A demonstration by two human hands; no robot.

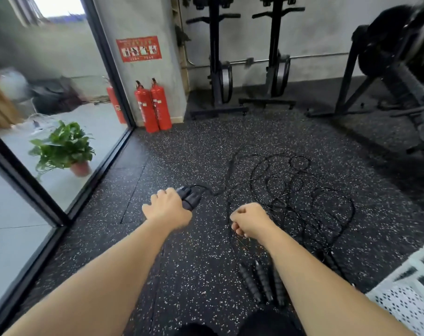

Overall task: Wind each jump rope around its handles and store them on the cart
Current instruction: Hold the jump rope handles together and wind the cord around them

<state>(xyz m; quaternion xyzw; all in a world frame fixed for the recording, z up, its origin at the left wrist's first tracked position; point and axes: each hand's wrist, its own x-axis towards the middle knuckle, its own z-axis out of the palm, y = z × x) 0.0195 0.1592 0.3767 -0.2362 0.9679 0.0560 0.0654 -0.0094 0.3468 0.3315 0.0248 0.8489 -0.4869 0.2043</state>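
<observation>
I see the handles (190,197) gripped in my left hand (168,208), just left of my right hand (249,221), which curls round a thin strand of rope (228,175). The rest is tangled on the floor (182,154), far right. The cart (405,301) sits near right.

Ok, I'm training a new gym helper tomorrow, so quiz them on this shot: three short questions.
1. True or false: the left hand grips a pair of black handles.
2. Where does the white cart appear? A) lower right B) upper left C) behind the glass
3. Fill in: the unwound ropes lie tangled on the ___.
Key: 1 true; 2 A; 3 floor.
</observation>
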